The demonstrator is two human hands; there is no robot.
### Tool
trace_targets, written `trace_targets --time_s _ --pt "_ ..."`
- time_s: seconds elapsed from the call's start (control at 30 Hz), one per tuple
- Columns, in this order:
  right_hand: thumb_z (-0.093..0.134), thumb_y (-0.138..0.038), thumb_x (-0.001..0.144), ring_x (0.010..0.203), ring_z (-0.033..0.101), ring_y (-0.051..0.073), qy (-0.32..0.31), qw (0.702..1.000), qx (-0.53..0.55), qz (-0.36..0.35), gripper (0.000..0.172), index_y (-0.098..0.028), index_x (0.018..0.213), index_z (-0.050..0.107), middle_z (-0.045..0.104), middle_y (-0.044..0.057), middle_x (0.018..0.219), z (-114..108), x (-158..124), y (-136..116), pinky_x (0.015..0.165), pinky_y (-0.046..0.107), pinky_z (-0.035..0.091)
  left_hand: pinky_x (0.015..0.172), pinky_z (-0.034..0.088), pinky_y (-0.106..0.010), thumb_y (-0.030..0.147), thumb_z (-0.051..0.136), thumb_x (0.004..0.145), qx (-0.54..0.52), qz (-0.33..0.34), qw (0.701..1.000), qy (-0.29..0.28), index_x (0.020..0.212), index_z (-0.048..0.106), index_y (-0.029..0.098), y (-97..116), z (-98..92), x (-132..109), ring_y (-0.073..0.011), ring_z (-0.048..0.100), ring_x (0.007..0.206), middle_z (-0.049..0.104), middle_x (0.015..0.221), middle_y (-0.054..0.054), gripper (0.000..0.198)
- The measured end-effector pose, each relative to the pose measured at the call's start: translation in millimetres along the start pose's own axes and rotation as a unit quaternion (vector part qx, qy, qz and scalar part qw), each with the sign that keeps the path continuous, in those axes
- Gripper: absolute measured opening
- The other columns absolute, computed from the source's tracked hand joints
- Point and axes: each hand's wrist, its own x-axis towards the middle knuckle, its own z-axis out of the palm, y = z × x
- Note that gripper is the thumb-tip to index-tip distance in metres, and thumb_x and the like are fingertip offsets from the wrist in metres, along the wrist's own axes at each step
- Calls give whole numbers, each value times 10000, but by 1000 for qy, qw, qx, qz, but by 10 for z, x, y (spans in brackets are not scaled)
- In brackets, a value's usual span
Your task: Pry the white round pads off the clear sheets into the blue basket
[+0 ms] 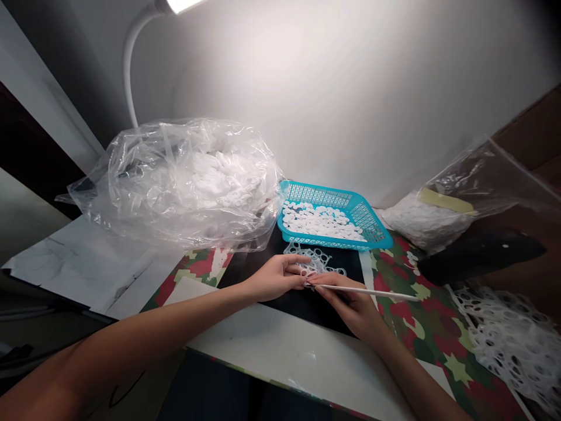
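Left hand on punched white plastic lattice, right hand clenching thin white rod.
Lattice lay on black surface just below teal plastic basket. It looked light, thin and flexible, likely tearable; best held by webbing between holes. Left fingers touched it, firmness of grip unclear; rod tip reached it.

The left arm enters from the lower left of the frame, the left hand lying palm-down with its fingers extended rightward. The right arm rises from the lower right, the right hand pinched, its fingertips just beside the left fingers near the frame's center.
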Motion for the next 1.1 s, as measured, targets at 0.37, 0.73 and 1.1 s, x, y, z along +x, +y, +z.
trace_targets --time_s 0.37,0.73,1.1 --pt "526 -246 899 995 619 214 3 999 23 29 200 -266 1025 680 691 35 1010 13 10 -12 881 376 501 764 484 -294 82 645 695 28 10 1000 3 1231 513 85 46 30 -34 -135 619 767 655 872 -65 552" --pt "498 -230 912 1020 618 223 11 1000 7 3 231 -262 1080 653 684 50 1049 29 -9 14 849 362 526 803 505 -332 183 679 720 36 5 999 5 1248 501 111 11 11 -16 -201 629 914 647 976 -106 561" --pt "420 -176 929 1089 603 194 -28 989 -129 -64 292 -251 1161 580 658 53 1132 2 -19 -57 928 330 506 826 480 -333 140 726 655 58 31 998 1 1262 476 141 -24 -59 9 -167 650 823 638 1007 -97 657"
